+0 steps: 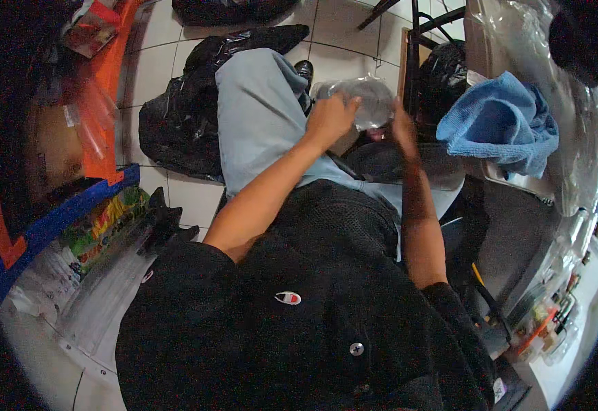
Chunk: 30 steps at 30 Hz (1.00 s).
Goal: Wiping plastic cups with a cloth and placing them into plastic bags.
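Note:
A clear, crinkled plastic wrapping, perhaps a bag (373, 103), is stretched between my two hands above the lap. My left hand (332, 118) grips its left part with the fingers closed on it. At its right edge is my right hand (402, 123), blurred, with the fingers against the plastic; how firmly it grips does not show. What lies inside or behind the plastic cannot be made out. A blue cloth (501, 123) lies to the right of my right hand, not touching it.
Black plastic bags (186, 113) lie on the tiled floor at the left, beside my leg. Another black bag (442, 72) stands near a dark metal frame. Orange and blue edging (103, 128) runs along the left side. Clear plastic sheeting (566, 128) covers things at the far right.

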{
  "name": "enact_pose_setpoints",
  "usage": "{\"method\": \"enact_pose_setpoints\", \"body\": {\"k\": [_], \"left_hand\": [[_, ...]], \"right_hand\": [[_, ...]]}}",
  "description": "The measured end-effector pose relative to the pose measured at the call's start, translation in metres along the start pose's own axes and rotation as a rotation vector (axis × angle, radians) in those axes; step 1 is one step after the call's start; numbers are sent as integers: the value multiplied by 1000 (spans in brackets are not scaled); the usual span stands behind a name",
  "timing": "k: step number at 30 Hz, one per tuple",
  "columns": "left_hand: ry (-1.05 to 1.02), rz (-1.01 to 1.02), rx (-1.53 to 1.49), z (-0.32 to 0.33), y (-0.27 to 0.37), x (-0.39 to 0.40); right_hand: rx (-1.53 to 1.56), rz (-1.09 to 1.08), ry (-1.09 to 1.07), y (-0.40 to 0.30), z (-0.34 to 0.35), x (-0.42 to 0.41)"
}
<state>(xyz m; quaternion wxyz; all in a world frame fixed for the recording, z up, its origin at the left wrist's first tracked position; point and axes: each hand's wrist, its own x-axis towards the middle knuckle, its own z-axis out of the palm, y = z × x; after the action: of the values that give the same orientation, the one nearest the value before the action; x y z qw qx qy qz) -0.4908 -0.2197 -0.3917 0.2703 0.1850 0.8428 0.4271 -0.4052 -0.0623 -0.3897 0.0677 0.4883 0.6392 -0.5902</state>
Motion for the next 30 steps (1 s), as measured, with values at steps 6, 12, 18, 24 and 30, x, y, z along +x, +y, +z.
{"method": "enact_pose_setpoints", "body": {"k": [6, 12, 18, 24, 30], "left_hand": [[144, 166, 21, -20, 6, 23], [176, 208, 126, -45, 24, 48], [116, 255, 123, -62, 40, 33], [-69, 172, -259, -62, 44, 21], [-216, 107, -419, -59, 25, 6]], "right_hand": [[134, -223, -19, -6, 6, -3], [196, -380, 1, -16, 6, 2], [321, -305, -21, -16, 6, -26], [420, -259, -105, -4, 3, -22], [430, -325, -121, 13, -4, -53]]}}
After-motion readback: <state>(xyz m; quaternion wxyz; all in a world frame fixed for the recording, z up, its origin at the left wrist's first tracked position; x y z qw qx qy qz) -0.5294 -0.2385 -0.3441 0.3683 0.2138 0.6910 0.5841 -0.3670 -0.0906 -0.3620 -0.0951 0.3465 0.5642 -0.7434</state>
